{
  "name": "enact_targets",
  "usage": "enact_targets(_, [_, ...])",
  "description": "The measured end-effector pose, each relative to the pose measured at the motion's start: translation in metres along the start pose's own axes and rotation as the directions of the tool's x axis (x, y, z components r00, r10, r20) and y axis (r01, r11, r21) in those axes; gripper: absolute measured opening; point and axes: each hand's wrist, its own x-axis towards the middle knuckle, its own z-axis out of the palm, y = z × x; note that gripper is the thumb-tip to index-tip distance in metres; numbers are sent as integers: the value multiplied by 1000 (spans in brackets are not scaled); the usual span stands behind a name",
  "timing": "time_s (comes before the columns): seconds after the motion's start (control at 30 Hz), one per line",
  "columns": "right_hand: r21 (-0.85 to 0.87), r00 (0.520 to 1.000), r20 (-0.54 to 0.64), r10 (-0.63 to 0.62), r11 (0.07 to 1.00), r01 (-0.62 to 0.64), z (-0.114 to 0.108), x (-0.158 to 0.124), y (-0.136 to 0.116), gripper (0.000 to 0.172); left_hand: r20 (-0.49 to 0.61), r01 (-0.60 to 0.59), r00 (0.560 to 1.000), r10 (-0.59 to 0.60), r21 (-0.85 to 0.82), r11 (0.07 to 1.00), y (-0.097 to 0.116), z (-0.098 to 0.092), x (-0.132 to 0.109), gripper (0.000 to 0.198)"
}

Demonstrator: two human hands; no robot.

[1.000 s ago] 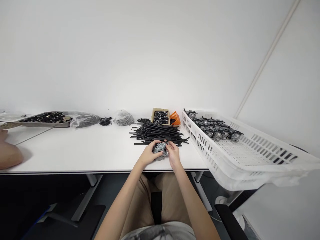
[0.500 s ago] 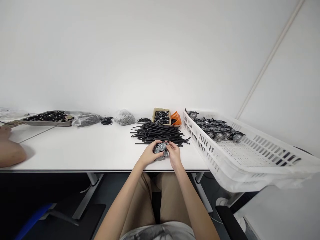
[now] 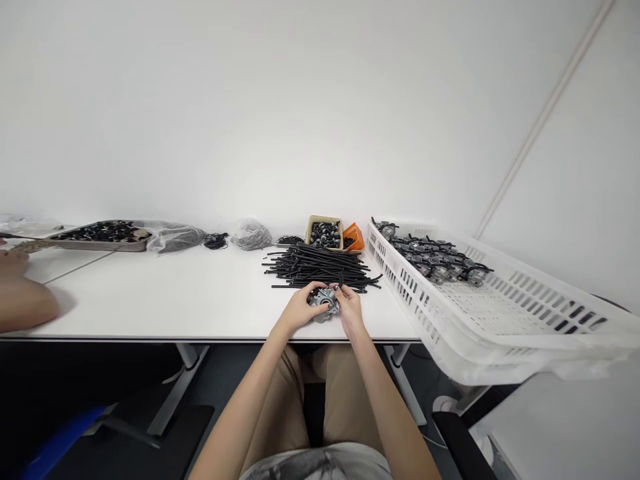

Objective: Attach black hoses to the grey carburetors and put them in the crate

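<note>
My left hand is closed around a grey cast-metal carburetor, thumb across its near face, just above the table near the front edge. At the carburetor's right side, my right hand pinches a small black tube-like piece that sticks up past the fingertips. Fingers hide where this piece meets the metal. Directly behind both hands lies a loose pile of black rubber hoses.
A white plastic crate at right holds rows of carburetors with black hoses. Behind the pile stand a cream bin of fittings and an orange basket. Leftward are clear bags, a metal tray and another person's arm.
My hands stay on the carburetor with only slight finger movement at its right side. The whole view has shifted a little. At left, the other person's arm has moved slightly right.
</note>
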Motion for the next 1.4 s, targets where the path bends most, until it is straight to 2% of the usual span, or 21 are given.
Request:
enact_targets(0.2, [30,998,-66,-6,1000,8,-1,2,4,38,-18,19,1000,-18,46,999,0,0,0,44])
enact_targets(0.47, [-26,999,-32,-18,1000,17,-2,0,-2,50,-16,45,999,-44,35,998,1,0,0,46])
enact_targets(0.83, [53,998,-33,-57,997,58,2,-1,-4,41,-15,20,1000,-20,5,1000,1,-1,0,45])
enact_targets(1.2, [23,1000,-17,-18,1000,18,1,-3,-6,39,-19,23,1000,-23,11,1000,0,0,0,44])
enact_targets(1.4, [74,1000,22,7,997,-9,1,-5,-12,34,-14,27,1000,-27,18,999,1,-1,0,44])
